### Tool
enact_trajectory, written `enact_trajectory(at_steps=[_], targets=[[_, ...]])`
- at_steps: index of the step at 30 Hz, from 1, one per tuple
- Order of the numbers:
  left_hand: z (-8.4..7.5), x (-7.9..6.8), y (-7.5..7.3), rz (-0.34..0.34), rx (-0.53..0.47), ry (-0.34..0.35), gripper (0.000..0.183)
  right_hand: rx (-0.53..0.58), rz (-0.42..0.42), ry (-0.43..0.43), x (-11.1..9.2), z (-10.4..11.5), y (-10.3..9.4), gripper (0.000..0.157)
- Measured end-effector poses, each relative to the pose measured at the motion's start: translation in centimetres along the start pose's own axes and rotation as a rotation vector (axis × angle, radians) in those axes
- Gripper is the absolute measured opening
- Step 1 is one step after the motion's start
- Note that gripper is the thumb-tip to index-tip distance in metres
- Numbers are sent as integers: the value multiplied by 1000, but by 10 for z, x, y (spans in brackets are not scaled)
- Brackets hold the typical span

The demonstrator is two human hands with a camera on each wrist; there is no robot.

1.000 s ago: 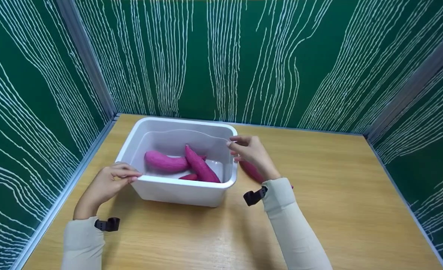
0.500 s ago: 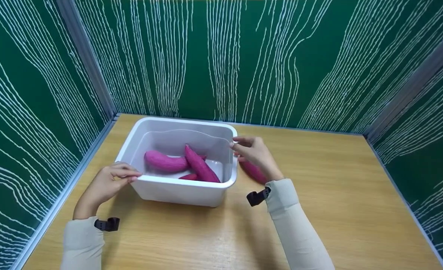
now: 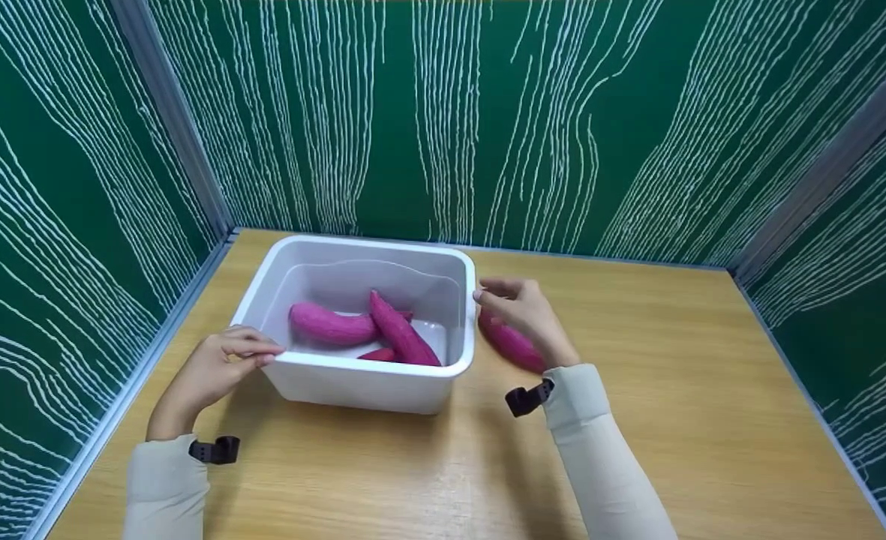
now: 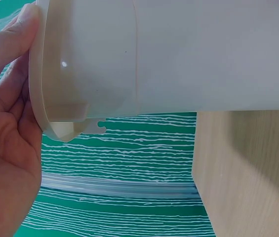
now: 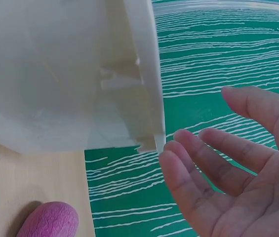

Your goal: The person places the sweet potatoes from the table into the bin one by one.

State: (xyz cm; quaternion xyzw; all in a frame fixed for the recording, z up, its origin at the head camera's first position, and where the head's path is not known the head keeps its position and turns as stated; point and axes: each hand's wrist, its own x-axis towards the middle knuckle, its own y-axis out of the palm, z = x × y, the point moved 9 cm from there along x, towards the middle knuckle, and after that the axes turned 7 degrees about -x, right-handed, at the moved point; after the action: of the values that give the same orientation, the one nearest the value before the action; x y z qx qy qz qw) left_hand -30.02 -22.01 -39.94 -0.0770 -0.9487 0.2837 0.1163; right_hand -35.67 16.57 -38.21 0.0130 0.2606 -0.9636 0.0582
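Note:
A white plastic bin point(image 3: 367, 384) stands on the table, holding several purple sweet potatoes point(image 3: 406, 334). Its front left corner is where my left hand point(image 3: 214, 373) holds the rim, thumb and fingers at the edge. In the left wrist view, that left hand point(image 4: 8, 123) lies along the rim beside the bin's wall point(image 4: 179, 54). Just right of the bin, my right hand point(image 3: 525, 311) holds nothing. The right wrist view shows the right hand's point(image 5: 243, 182) fingers loosely bent and spread beside the rim. Another sweet potato point(image 3: 514, 345) lies on the table below this hand, partly hidden.
Green panels point(image 3: 518, 135) with white wavy lines enclose the wooden table point(image 3: 675, 390) at the back and both sides. Metal posts point(image 3: 176, 120) stand at the corners. The bin sits near the back left of the table.
My right hand has moved off the bin's right rim, to the right and slightly nearer. More of the sweet potato on the table shows. The left hand and bin have stayed in place.

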Motion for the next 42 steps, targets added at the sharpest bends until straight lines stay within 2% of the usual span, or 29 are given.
enact_trajectory(at_steps=[5,11,18,30,42], targets=[[0,-1,-1,2,2,-17,14,-31,-5,8,-2,-9,-5,52],[1,0,-1,4,31,-10,15,-55,-7,22,-5,-18,-11,51],[3,1,0,13,39,-27,16,-74,-19,-13,-5,-31,-19,49],[-1,2,-1,-19,28,47,16,-85,-33,-15,-4,-59,-29,52],[-1,1,-1,-11,41,32,15,-105,-10,35,2,-92,-35,53]])
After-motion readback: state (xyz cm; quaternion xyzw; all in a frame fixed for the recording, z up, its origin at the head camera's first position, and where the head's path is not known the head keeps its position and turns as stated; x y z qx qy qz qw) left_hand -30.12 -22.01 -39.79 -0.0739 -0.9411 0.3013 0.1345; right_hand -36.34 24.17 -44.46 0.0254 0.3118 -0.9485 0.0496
